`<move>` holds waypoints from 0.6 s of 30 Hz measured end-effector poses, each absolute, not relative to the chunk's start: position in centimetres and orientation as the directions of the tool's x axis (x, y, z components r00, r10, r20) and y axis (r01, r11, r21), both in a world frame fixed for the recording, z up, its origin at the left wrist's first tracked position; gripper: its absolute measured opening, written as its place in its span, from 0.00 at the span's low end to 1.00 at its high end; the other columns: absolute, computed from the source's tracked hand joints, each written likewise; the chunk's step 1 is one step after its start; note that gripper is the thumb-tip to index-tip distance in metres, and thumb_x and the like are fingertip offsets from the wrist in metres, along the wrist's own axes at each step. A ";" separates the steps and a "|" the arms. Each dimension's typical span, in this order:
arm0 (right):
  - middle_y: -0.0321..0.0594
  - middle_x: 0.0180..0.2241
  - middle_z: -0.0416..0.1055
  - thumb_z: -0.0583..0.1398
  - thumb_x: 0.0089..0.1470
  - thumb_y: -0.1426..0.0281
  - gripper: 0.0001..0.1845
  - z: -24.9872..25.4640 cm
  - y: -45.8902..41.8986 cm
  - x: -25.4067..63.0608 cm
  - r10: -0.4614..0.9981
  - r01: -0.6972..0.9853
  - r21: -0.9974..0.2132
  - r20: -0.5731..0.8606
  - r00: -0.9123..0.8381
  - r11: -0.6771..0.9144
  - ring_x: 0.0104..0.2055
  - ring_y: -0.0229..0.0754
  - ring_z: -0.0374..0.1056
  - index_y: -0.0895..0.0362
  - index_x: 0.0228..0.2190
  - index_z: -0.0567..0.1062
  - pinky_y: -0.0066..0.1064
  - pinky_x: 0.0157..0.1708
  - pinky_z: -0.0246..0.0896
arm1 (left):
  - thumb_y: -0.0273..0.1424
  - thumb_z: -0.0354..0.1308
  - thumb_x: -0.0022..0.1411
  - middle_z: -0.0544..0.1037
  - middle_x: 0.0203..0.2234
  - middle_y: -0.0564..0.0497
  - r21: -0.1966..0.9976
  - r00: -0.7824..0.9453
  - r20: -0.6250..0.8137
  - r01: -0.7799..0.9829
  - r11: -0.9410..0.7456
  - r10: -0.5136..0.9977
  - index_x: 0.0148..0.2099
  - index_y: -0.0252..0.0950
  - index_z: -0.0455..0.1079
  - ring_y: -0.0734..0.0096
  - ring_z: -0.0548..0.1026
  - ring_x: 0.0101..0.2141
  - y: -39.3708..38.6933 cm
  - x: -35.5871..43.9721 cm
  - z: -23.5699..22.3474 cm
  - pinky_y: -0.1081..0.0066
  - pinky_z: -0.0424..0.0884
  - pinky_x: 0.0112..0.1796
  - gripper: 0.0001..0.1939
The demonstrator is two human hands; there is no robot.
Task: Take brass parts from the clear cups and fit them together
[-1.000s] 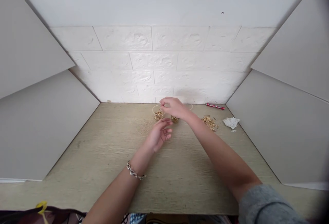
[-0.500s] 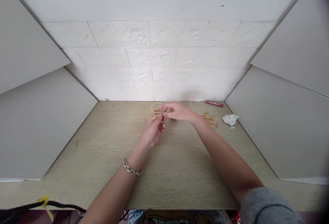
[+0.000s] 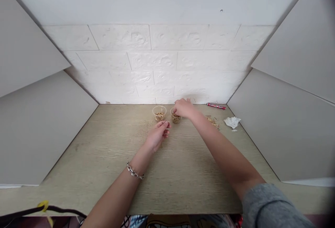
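Note:
My left hand (image 3: 157, 135) is closed in a pinch just in front of two clear plastic cups. A tiny bright piece shows at its fingertips, too small to name. The left cup (image 3: 159, 108) holds small gold-coloured metal pieces. My right hand (image 3: 184, 108) reaches over the right cup (image 3: 176, 120), its fingertips dipping inside the rim among similar gold pieces. Those fingertips are partly hidden, so whether they grip anything does not show.
Loose gold-coloured pins (image 3: 212, 121) lie in a pile beyond my right forearm. A red pen (image 3: 216, 106) rests near the brick-patterned wall, and a crumpled white tissue (image 3: 231, 122) sits by the right panel. A black cable (image 3: 65, 209) runs along the front left edge.
My hands were together at the fingertips; now my right hand has moved right to the right cup. My left hand stays in nearly the same place, still pinched.

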State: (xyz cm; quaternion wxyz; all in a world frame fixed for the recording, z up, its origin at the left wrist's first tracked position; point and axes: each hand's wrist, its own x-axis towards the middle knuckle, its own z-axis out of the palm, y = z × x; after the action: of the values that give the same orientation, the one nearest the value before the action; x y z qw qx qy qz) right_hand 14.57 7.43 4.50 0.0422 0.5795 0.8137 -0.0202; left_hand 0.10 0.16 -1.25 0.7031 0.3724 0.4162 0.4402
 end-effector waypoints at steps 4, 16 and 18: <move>0.49 0.36 0.67 0.53 0.44 0.76 0.10 4.2 7.4 14.0 0.931 0.933 0.047 -0.095 -0.351 0.357 0.42 0.50 0.58 0.60 0.27 0.74 0.48 0.44 0.43 | 0.37 0.60 0.46 0.68 0.27 0.53 0.898 0.274 -0.260 -0.284 0.336 0.926 0.32 0.33 0.62 0.84 0.63 0.20 0.1 0.3 -1.2 0.80 0.57 0.21 0.15; 0.43 0.34 0.68 0.52 0.46 0.74 0.11 3.2 7.4 15.8 0.909 0.903 -0.150 0.174 -0.377 0.403 0.38 0.44 0.61 0.58 0.22 0.73 0.42 0.43 0.46 | 0.38 0.59 0.47 0.68 0.27 0.53 0.905 0.233 -0.228 -0.307 0.294 0.945 0.32 0.33 0.63 0.83 0.63 0.21 0.2 0.3 -1.7 0.80 0.57 0.23 0.14; 0.42 0.34 0.68 0.53 0.47 0.73 0.09 3.3 6.6 15.9 0.864 0.835 -0.297 0.362 -0.351 0.464 0.38 0.42 0.61 0.59 0.23 0.72 0.37 0.42 0.49 | 0.38 0.59 0.47 0.68 0.27 0.53 0.906 0.250 -0.226 -0.301 0.297 0.942 0.32 0.33 0.63 0.83 0.63 0.21 0.1 0.4 -1.7 0.79 0.57 0.23 0.14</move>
State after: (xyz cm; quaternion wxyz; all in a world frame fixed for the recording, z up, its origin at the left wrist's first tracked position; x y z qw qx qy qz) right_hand 15.91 6.57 3.27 -0.2393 0.5169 0.8214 -0.0299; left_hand 0.36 0.10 -1.69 0.6901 0.3856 0.4152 0.4502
